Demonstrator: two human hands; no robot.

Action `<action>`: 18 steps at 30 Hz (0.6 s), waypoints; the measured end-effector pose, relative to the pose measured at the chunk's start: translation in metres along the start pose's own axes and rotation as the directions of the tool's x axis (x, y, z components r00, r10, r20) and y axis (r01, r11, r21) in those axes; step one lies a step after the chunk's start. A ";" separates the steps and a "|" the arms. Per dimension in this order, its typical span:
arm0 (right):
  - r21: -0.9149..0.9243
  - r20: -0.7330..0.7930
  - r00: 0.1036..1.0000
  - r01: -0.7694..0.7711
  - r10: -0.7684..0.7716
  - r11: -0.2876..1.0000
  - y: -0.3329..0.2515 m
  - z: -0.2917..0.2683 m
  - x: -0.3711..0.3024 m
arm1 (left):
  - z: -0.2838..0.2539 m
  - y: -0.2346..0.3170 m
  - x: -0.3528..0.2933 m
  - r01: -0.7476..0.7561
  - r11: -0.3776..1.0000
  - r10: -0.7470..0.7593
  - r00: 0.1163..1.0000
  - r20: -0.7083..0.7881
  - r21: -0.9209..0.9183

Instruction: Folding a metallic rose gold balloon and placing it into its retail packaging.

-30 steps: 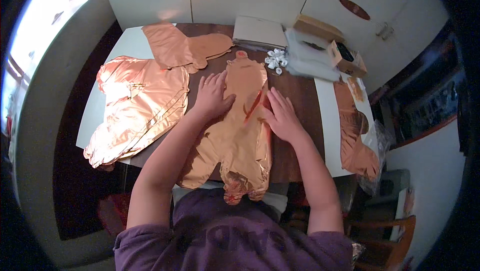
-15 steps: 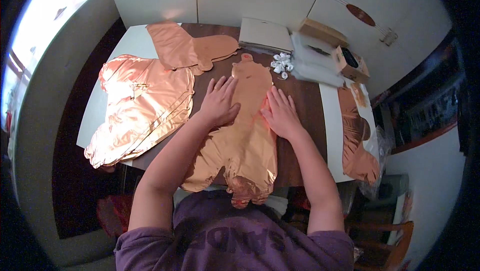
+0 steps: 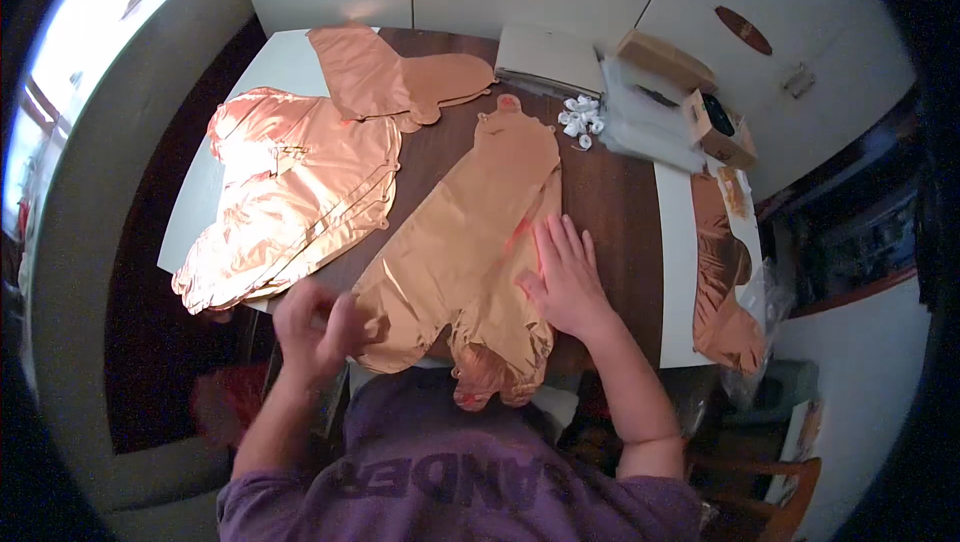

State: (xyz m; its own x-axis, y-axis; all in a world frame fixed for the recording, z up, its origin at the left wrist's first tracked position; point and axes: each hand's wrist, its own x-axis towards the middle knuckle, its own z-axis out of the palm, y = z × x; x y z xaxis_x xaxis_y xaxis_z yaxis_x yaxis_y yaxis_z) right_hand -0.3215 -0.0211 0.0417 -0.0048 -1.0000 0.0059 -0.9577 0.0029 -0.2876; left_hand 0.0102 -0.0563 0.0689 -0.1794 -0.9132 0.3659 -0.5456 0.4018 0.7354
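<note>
A flat, uninflated copper-coloured foil balloon lies lengthwise before me, its rounded end far off and two lobes near my body. At its near left edge, my left hand is curled, thumb and fingers closed at the foil, which looks creased there. The exact grip is partly hidden and slightly blurred. My right hand rests flat along the balloon's right side, fingers stretched out beside a reddish streak on the foil. A darker crumpled part of the balloon overhangs the table's near edge.
A pile of shiny foil balloons lies left, with another folded foil piece behind it. Small white rolls, a white flat box, clear plastic bags and an open carton stand far right. More foil lies at the right edge.
My left hand has moved from the balloon's upper left side down to its near left edge, and its fingers have curled. My right hand has slid slightly nearer, still flat.
</note>
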 end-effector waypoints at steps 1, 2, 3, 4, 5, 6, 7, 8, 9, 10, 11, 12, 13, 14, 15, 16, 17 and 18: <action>-0.036 0.001 1.000 0.028 -0.028 0.999 -0.003 0.002 -0.001 | -0.006 -0.012 -0.029 0.156 0.986 -0.158 0.987 -0.026 -0.062; -0.076 0.001 0.998 0.055 -0.055 0.996 -0.005 0.004 -0.002 | -0.005 -0.024 -0.053 0.304 0.944 -0.312 0.949 -0.043 -0.131; -0.073 0.008 0.998 0.064 -0.064 0.995 -0.005 0.004 -0.002 | 0.002 -0.026 -0.070 0.445 0.850 -0.470 0.882 -0.027 -0.282; -0.091 0.028 0.998 0.065 -0.062 0.994 -0.005 0.002 -0.004 | 0.009 -0.024 -0.081 0.557 0.715 -0.610 0.793 0.013 -0.423; -0.112 0.046 0.997 0.062 -0.057 0.992 -0.003 0.000 -0.006 | 0.013 -0.022 -0.085 0.641 0.666 -0.664 0.743 0.087 -0.381; -0.108 0.046 0.998 0.057 -0.052 0.993 -0.003 -0.001 -0.009 | 0.013 -0.022 -0.085 0.702 0.567 -0.680 0.694 0.236 -0.430; -0.108 0.049 0.997 0.064 -0.059 0.992 -0.002 -0.001 -0.010 | 0.012 -0.021 -0.081 0.759 0.460 -0.670 0.637 0.381 -0.460; -0.109 0.053 0.996 0.074 -0.068 0.991 -0.002 -0.001 -0.011 | 0.021 -0.012 -0.078 0.632 0.469 -0.564 0.752 0.341 -0.617; -0.111 0.052 0.996 0.073 -0.068 0.991 -0.001 -0.002 -0.011 | 0.021 -0.007 -0.073 0.584 0.624 -0.476 0.811 0.341 -0.519; -0.114 0.050 0.996 0.072 -0.067 0.991 0.001 -0.001 -0.013 | 0.019 0.001 -0.066 0.506 0.758 -0.379 0.855 0.353 -0.412; -0.117 0.045 0.996 0.077 -0.073 0.990 0.002 0.001 -0.013 | 0.025 0.013 -0.049 0.115 0.885 0.007 0.966 0.260 -0.452; -0.117 0.040 0.996 0.084 -0.080 0.990 0.003 0.002 -0.013 | 0.034 0.030 -0.030 -0.296 0.844 0.401 0.902 0.159 -0.448; -0.118 0.035 0.996 0.080 -0.076 0.990 0.003 0.003 -0.011 | 0.041 0.046 -0.013 -0.421 0.791 0.561 0.789 0.252 -0.443; -0.124 0.048 0.996 0.086 -0.081 0.989 0.003 0.003 -0.009 | 0.049 0.060 -0.004 -0.532 0.717 0.688 0.641 0.339 -0.451; -0.133 0.060 0.994 0.099 -0.091 0.986 0.003 0.003 -0.006 | 0.064 0.062 -0.007 -0.526 0.699 0.712 0.574 0.404 -0.485; -0.196 0.025 0.991 0.136 -0.134 0.971 0.005 0.009 -0.006 | 0.078 0.058 -0.009 -0.516 0.682 0.731 0.500 0.464 -0.519; -0.198 0.023 0.990 0.139 -0.137 0.970 0.006 0.008 -0.002 | 0.083 0.054 -0.004 -0.557 0.689 0.722 0.473 0.504 -0.464; -0.153 0.026 0.990 0.141 -0.139 0.978 0.004 0.003 -0.003 | 0.081 0.052 0.003 -0.429 0.740 0.671 0.523 0.525 -0.519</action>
State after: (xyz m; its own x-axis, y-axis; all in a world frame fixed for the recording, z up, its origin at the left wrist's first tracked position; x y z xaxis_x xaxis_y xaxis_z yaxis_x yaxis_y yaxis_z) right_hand -0.3245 -0.0178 0.0380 0.1356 -0.9905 0.0212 -0.9814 -0.1373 -0.1341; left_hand -0.0852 -0.0433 0.0614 -0.8899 -0.2435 0.3858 0.0980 0.7239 0.6829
